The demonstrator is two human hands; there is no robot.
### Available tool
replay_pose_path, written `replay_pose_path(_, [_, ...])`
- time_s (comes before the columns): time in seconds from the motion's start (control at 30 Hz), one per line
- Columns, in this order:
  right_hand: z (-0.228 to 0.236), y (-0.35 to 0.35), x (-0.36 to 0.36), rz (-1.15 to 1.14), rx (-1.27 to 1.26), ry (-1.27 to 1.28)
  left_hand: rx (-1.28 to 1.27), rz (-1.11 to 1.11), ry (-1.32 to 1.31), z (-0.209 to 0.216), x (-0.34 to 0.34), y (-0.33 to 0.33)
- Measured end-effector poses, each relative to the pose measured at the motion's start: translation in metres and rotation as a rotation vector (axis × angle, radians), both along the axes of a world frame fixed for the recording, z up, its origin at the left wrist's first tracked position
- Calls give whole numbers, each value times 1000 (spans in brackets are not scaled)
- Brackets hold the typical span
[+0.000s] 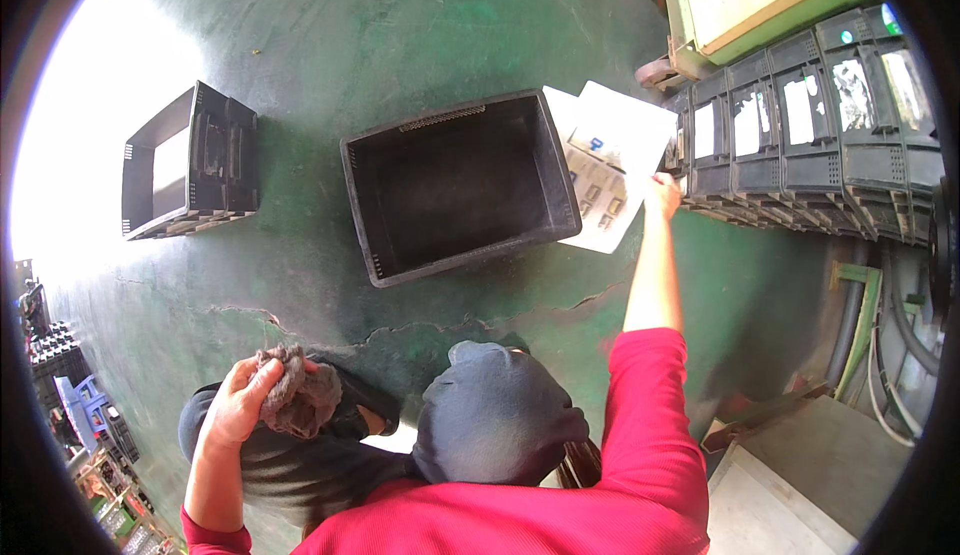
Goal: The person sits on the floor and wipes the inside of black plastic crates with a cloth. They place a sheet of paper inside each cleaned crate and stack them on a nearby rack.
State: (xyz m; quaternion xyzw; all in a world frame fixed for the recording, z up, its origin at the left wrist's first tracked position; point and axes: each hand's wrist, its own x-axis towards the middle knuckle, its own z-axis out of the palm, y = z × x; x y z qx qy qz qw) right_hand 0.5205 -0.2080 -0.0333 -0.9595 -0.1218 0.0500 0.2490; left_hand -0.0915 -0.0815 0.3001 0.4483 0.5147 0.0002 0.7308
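My left hand [240,395] is closed around a crumpled grey-brown rag [300,393], held low at the left near my bent leg. My right arm reaches out ahead, and my right hand [663,197] grips the edge of some white printed sheets [632,125]. Small pictures show on the nearer sheet. The sheets overlap each other, close to the right rim of a large black plastic crate [572,217]. That crate stands open side up on the floor in front of me, slightly turned.
Another black crate [222,160] sits at the left on the green floor [400,25], which has a long crack. Black crates with white labels [800,115] line the right. Beyond them is a green-framed cart [770,0] with a caster. Pipes and a board [790,495] lie at lower right.
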Motion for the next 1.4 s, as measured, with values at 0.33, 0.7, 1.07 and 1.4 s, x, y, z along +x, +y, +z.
replay_pose_path(0.33, [184,96,-185,854,369,-322,105,-17,-76,5,5,2])
replay_pose_path(0.7, [66,110,-284,1556,-365,261,400,-319,-62,21,-5,-4])
replay_pose_path(1.07, [36,141,-294,1411,-506,218,444,-351,-136,21,-18,-6])
replay_pose_path(1.4, [36,143,-299,1369,-520,316,451,-390,-140,20,-16,-5])
